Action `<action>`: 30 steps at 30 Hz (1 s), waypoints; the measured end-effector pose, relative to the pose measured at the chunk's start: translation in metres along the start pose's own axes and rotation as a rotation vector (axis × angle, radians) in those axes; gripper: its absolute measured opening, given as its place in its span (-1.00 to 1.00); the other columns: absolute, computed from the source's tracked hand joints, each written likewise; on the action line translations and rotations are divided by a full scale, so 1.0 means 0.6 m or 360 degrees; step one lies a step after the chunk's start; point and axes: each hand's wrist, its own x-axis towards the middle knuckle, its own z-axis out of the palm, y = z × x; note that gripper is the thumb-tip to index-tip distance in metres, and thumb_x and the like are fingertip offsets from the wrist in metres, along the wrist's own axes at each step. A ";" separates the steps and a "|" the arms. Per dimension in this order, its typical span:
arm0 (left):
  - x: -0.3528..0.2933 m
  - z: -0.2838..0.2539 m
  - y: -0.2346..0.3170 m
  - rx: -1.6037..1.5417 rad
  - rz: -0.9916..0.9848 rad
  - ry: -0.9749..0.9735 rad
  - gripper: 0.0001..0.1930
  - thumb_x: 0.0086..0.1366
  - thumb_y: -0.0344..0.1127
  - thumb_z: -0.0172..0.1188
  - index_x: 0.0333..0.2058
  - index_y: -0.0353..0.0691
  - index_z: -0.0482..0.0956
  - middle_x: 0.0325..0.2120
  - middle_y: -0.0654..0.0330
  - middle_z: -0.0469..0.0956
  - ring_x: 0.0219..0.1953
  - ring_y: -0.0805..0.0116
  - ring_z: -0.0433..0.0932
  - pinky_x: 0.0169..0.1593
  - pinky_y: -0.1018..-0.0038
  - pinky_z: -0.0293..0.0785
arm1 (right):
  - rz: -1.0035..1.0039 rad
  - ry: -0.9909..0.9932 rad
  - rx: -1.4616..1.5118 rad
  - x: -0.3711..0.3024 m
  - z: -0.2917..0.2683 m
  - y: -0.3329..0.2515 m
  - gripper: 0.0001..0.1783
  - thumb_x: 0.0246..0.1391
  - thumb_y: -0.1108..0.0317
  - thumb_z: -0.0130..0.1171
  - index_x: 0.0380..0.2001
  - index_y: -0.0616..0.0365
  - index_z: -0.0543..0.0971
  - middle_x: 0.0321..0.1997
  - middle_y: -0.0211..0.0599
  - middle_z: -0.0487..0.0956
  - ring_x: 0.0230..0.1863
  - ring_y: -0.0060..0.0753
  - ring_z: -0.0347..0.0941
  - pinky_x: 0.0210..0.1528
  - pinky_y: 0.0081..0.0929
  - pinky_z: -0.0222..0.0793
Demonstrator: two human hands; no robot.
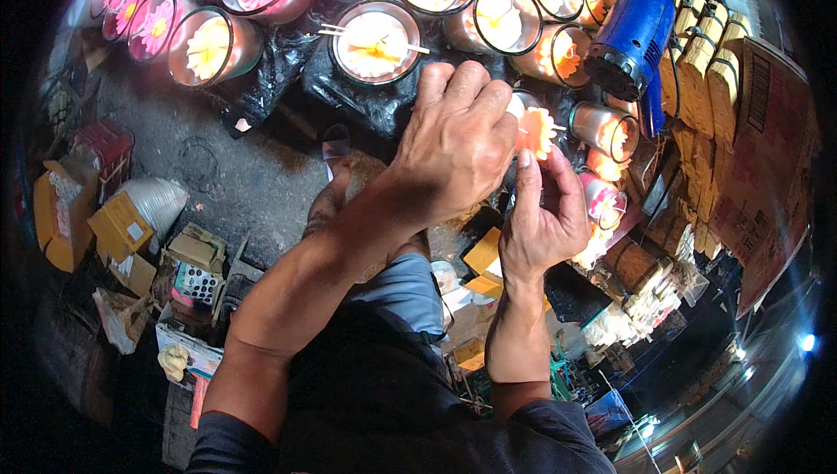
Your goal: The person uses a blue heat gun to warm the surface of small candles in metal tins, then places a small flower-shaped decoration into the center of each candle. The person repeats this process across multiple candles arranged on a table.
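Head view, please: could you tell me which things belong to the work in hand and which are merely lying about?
In hand:
- left hand and right hand, both on the orange wax flower
- glass jars with flower candles

Lying about:
- blue heat gun
- cardboard boxes
- brown carton
- stacked yellow blocks

Orange flower candle (534, 131): waxy, matt petals, pinched between left hand (459, 144) and right hand (545, 212). Glass jars (377, 41) behind it: clear, glossy, dark metal-looking rims, smooth pale wax inside. Black plastic sheet (279, 68) under jars: crinkled, shiny. Blue heat gun (635, 29) right of jars: smooth glossy plastic. Cardboard box (763, 169) right of gun: matt brown, printed. Floor (227, 173) left of candle: rough, dull grey.
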 end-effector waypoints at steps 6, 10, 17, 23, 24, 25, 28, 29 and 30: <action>0.000 0.000 0.003 -0.0020 -0.0013 0.0006 -0.77 0.05 -0.29 0.44 -0.31 -0.22 0.68 -0.30 0.20 0.44 -0.11 0.15 0.45 0.03 0.10 0.27 | -0.0046 0.0015 -0.0042 0.000 0.005 -0.006 -0.71 0.16 0.58 0.54 -0.06 0.36 0.74 -0.13 -0.07 0.79 -0.19 -0.33 0.72 -0.07 -0.41 0.64; 0.000 0.000 0.003 -0.0022 0.0004 0.0024 -0.78 0.06 -0.30 0.44 -0.30 -0.20 0.68 -0.30 0.20 0.45 -0.11 0.15 0.45 0.04 0.10 0.26 | -0.0214 -0.0018 -0.0195 0.006 0.006 -0.015 -0.71 0.13 0.60 0.54 -0.07 0.35 0.74 -0.14 -0.03 0.78 -0.19 -0.23 0.73 -0.06 -0.36 0.64; -0.002 0.001 0.006 -0.0165 -0.0091 0.0015 -0.85 0.09 -0.34 0.42 -0.33 -0.15 0.70 -0.30 0.21 0.45 -0.10 0.14 0.46 0.05 0.10 0.27 | -0.0521 -0.0129 -0.0374 0.014 0.002 -0.012 -0.65 0.07 0.65 0.51 -0.04 0.31 0.72 -0.12 -0.04 0.77 -0.13 0.00 0.72 -0.01 -0.20 0.66; -0.001 -0.001 0.008 -0.0216 -0.0203 -0.0015 -0.87 0.11 -0.42 0.42 -0.32 -0.19 0.73 -0.31 0.19 0.47 -0.10 0.12 0.46 0.02 0.13 0.32 | -0.0567 -0.0158 -0.0333 0.018 0.008 -0.010 -0.65 -0.02 0.72 0.47 -0.12 0.28 0.72 -0.12 -0.06 0.77 -0.10 -0.01 0.71 0.00 -0.20 0.65; -0.001 -0.005 0.010 -0.0194 -0.0229 -0.0037 -0.85 0.11 -0.46 0.43 -0.30 -0.19 0.75 -0.31 0.18 0.48 -0.13 0.10 0.47 0.00 0.13 0.34 | -0.0544 -0.0160 -0.0329 0.018 0.008 -0.011 -0.64 -0.04 0.73 0.47 -0.13 0.27 0.72 -0.13 -0.08 0.77 -0.10 -0.03 0.70 0.01 -0.21 0.64; -0.001 -0.009 0.014 -0.0173 -0.0266 -0.0011 -0.84 0.11 -0.47 0.43 -0.29 -0.19 0.75 -0.32 0.18 0.48 -0.14 0.10 0.47 -0.01 0.14 0.35 | -0.0526 -0.0158 -0.0312 0.019 0.009 -0.012 -0.65 -0.05 0.74 0.46 -0.14 0.27 0.73 -0.14 -0.09 0.77 -0.10 -0.04 0.70 0.01 -0.21 0.64; 0.004 -0.044 0.029 -0.0041 -0.0319 0.0048 -0.80 0.13 -0.50 0.43 -0.22 -0.23 0.76 -0.33 0.13 0.50 -0.18 0.07 0.50 -0.05 0.14 0.41 | -0.0544 -0.0162 -0.0297 0.020 0.007 -0.011 -0.66 -0.07 0.73 0.48 -0.18 0.27 0.75 -0.16 -0.14 0.77 -0.12 -0.06 0.70 0.01 -0.22 0.64; 0.008 -0.051 0.032 -0.0066 -0.0323 0.0033 -0.80 0.14 -0.51 0.42 -0.21 -0.25 0.76 -0.32 0.11 0.51 -0.17 0.06 0.50 -0.05 0.15 0.43 | -0.0548 -0.0162 -0.0286 0.022 0.006 -0.011 -0.66 -0.08 0.72 0.49 -0.18 0.26 0.75 -0.17 -0.14 0.77 -0.13 -0.06 0.70 0.01 -0.22 0.64; 0.011 -0.058 0.035 -0.0085 -0.0334 0.0022 -0.80 0.15 -0.52 0.41 -0.21 -0.27 0.75 -0.31 0.09 0.52 -0.16 0.06 0.51 -0.04 0.16 0.45 | -0.0555 -0.0168 -0.0269 0.024 0.007 -0.012 -0.66 -0.08 0.72 0.49 -0.18 0.26 0.75 -0.17 -0.15 0.76 -0.13 -0.06 0.70 0.00 -0.23 0.64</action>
